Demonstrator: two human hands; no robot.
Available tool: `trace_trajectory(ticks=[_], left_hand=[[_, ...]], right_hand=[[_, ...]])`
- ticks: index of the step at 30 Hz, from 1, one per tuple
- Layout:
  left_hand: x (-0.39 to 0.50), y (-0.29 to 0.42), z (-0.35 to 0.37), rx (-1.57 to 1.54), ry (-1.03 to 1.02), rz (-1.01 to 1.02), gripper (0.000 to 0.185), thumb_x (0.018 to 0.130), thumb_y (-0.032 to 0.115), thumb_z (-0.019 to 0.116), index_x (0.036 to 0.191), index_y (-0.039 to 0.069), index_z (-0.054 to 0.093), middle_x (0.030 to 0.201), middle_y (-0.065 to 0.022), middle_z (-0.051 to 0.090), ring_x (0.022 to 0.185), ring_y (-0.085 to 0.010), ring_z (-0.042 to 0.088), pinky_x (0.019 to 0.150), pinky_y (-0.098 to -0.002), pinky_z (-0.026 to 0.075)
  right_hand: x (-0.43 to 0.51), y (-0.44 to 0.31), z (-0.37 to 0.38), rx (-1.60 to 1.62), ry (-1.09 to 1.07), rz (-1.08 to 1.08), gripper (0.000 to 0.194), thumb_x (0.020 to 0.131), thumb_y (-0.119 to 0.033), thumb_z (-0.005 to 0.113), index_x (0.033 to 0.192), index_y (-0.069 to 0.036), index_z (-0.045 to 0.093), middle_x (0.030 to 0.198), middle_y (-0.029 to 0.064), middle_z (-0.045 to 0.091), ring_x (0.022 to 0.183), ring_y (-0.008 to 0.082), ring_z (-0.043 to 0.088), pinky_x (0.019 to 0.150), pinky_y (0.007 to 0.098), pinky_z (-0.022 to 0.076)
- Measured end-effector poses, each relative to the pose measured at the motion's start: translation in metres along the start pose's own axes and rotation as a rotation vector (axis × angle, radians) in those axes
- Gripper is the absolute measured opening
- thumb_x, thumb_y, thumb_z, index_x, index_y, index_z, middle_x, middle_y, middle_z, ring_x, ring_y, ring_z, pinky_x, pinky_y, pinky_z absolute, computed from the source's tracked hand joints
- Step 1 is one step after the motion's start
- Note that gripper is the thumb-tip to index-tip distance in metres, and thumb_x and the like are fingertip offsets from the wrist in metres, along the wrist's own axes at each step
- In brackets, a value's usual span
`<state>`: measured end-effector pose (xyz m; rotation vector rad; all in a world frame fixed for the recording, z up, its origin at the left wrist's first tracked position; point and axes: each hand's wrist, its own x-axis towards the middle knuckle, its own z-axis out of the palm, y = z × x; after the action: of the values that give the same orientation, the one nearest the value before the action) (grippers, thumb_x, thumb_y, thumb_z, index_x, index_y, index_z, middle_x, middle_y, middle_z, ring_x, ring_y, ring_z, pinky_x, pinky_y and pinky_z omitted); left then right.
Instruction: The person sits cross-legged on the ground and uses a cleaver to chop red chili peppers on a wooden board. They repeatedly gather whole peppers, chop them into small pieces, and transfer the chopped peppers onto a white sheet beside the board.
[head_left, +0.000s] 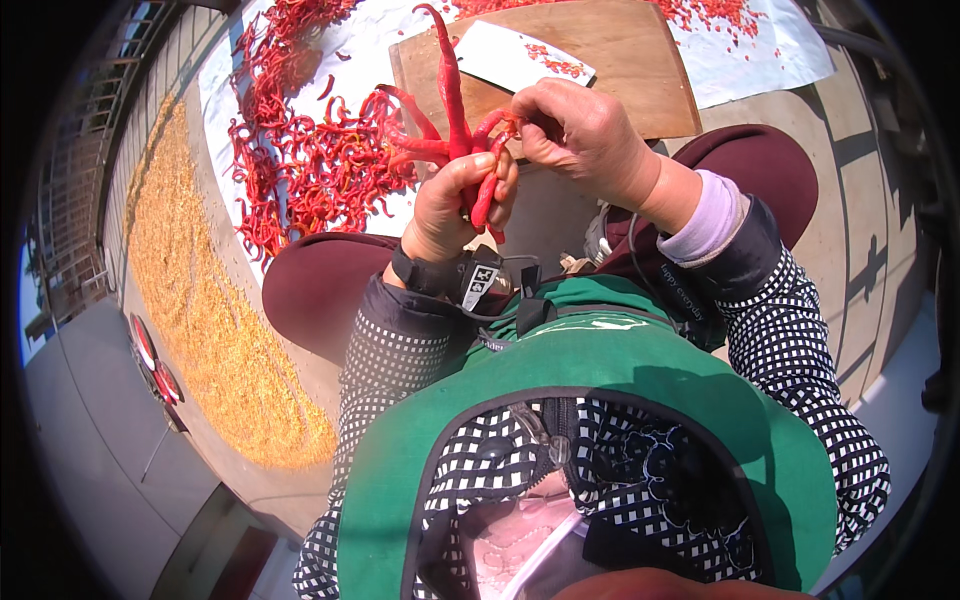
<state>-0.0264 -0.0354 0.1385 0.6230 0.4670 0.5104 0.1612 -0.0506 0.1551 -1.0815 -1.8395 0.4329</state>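
My left hand (454, 199) grips a bunch of long red chili peppers (451, 90). Several of them fan out above the fist, and a few ends hang below the thumb. Right beside it, my right hand (581, 135) has its thumb and fingertips pinched at the end of one chili pepper (491, 120) from the bunch; the exact contact is partly hidden by the fingers. Behind both hands lies a wooden cutting board (637, 45). On the board rests a wide, flat blade like a cleaver's (491, 54), with chopped red bits (555, 60) on it.
Whole red chilies (322, 165) lie heaped on a white sheet (214, 97) to the left. Chopped chili pieces (720, 19) are scattered at the back right. Yellow grain (202, 322) is spread on the concrete ground. My knees (322, 289) flank the work area.
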Motion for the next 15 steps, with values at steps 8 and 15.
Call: trace_trajectory(ticks=[8,15], left_hand=[[0.003,-0.002,-0.015,-0.107,-0.077,0.071,0.024,0.086,0.027,0.050,0.079,0.004,0.046,0.069,-0.0061,0.046,0.045,-0.0117,0.039,0.043,-0.0216,0.034],[0.003,-0.006,-0.018,-0.066,-0.049,0.093,0.023,0.091,0.028,0.051,0.092,0.005,0.051,0.084,-0.0067,0.049,0.074,-0.0197,0.051,0.068,-0.0307,0.043]], right_hand=[[0.005,0.005,-0.021,0.611,0.119,0.537,0.015,0.093,-0.013,0.055,0.098,0.001,0.059,0.072,-0.0005,0.058,0.054,0.0025,0.051,0.048,0.0167,0.0428],[0.013,0.004,-0.046,0.778,0.131,0.683,0.025,0.095,-0.023,0.053,0.099,0.001,0.061,0.083,0.0038,0.062,0.064,0.0046,0.057,0.055,0.0182,0.0492]])
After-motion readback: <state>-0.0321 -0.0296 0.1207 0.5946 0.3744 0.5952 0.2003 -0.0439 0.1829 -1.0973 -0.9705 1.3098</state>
